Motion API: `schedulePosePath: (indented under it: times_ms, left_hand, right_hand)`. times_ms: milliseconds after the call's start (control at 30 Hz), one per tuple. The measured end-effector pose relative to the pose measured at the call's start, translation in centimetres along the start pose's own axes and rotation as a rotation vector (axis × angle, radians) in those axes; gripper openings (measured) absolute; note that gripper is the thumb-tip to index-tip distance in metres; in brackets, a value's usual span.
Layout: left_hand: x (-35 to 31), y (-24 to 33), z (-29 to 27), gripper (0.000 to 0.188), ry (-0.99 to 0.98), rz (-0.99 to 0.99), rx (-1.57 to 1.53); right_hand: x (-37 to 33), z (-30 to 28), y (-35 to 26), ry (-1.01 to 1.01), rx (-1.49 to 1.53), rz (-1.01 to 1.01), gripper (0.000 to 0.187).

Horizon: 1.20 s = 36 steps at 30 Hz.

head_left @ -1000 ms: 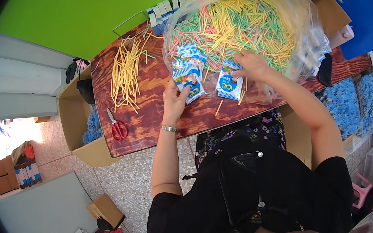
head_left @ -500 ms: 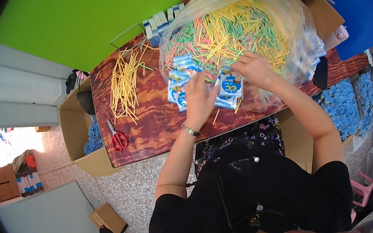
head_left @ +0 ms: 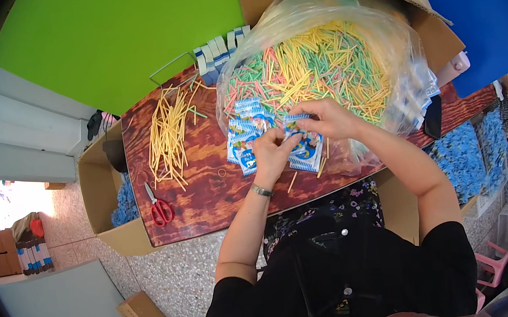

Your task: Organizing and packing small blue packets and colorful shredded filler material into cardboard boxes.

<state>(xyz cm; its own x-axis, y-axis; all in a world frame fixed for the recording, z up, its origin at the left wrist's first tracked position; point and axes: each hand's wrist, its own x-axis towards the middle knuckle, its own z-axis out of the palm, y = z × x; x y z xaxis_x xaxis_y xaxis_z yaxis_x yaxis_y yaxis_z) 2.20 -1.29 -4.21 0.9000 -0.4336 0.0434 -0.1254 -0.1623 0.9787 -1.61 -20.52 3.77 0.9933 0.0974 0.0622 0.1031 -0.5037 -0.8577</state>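
Observation:
Over the near part of the bag's mouth, my two hands meet at one small blue-and-white printed packet (head_left: 308, 151). My left hand (head_left: 273, 155) pinches its left edge with thumb and fingers. The upper edge is gripped by my right hand (head_left: 328, 119), whose fingers cover part of it. More packets of the same kind (head_left: 243, 135) lie overlapping just left of my left hand. Beyond both hands, a large clear plastic bag (head_left: 406, 68) lies open, full of thin yellow, green and pink sticks (head_left: 312, 64). A few yellow sticks (head_left: 293, 181) poke out beneath the packets.
A pile of longer yellow sticks (head_left: 168, 138) lies at the table's left. Red-handled scissors (head_left: 161, 212) and a rubber band (head_left: 222, 173) are nearer. Small blue-and-white boxes (head_left: 214, 53) stand at the back. An open carton (head_left: 439, 31) surrounds the bag; a dark phone (head_left: 433, 117) lies right.
My hands have come together on the packet; the left fingers, apart before, now pinch its edge. The whole view has shifted slightly, so the table sits lower.

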Motion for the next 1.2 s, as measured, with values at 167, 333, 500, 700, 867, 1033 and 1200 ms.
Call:
schedulePosePath:
  times_ms: [167, 333, 500, 700, 867, 1033, 1200]
  left_hand:
    - [-0.5, 1.1, -1.3, 0.030, 0.048, -0.017, 0.038]
    - [-1.0, 0.9, -1.1, 0.034, 0.018, -0.021, -0.023]
    - [-1.3, 0.6, -1.3, 0.035, 0.023, -0.036, 0.003]
    - [-1.4, 0.9, -1.5, 0.032, 0.039, -0.027, 0.017]
    - [-1.6, 1.2, -1.4, 0.029, 0.041, -0.011, 0.021]
    - [-1.6, 1.5, -1.0, 0.028, 0.026, 0.005, -0.002]
    - [-1.9, 1.4, -1.3, 0.030, 0.021, -0.041, -0.033]
  right_hand:
    - [5.4, -4.2, 4.0, 0.119, -0.263, -0.036, 0.023]
    - [11.8, -9.2, 7.8, 0.280, -0.879, -0.018, 0.025]
    - [16.1, -7.6, 6.5, 0.162, -1.158, 0.230, 0.034]
    - [17.5, -6.1, 10.4, 0.212, -1.356, 0.282, 0.043]
    - [16.4, -6.3, 9.5, 0.080, -1.181, 0.543, 0.042]
    - [13.0, -10.5, 10.6, -0.017, -0.819, 0.455, 0.035]
    - [7.2, -11.3, 9.9, -0.104, 0.005, 0.409, 0.030]
